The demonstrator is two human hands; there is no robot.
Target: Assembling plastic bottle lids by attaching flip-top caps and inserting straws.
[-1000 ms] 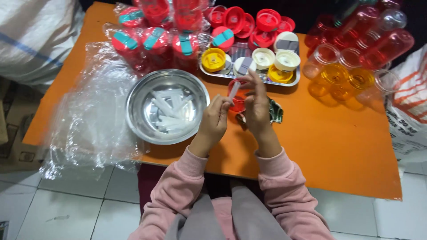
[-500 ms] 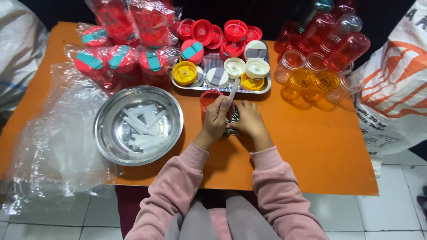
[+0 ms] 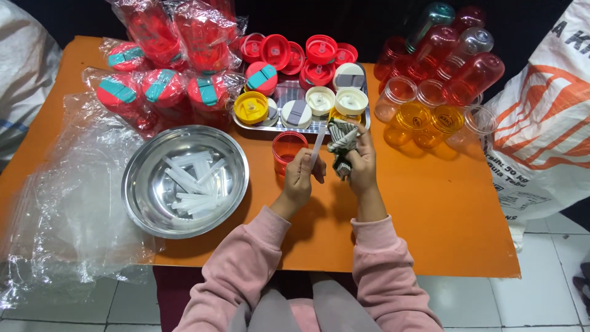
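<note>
Orange bench (image 3: 430,203) carries wrapped red bottles (image 3: 160,92) at the far left, likely finished; bare bottles (image 3: 430,117) and loose lids (image 3: 319,101) wait. Left hand (image 3: 301,175) pinches a white straw (image 3: 316,150); right hand (image 3: 359,163) clamps a dark cloth (image 3: 341,147). Straws remain in the steel bowl (image 3: 184,181). Near right stays open.

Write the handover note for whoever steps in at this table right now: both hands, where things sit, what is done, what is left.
Left hand: pinching a white straw, upright.
Right hand: gripping a crumpled cloth.
Red cup: open, on the orange table just ahead of the left hand.
Steel bowl: more white straws inside.
Metal tray: loose lids, yellow, white and red.
Done, by the look of it: bagged red bottles at far left.
Left: empty red and orange cups stacked at far right.
</note>
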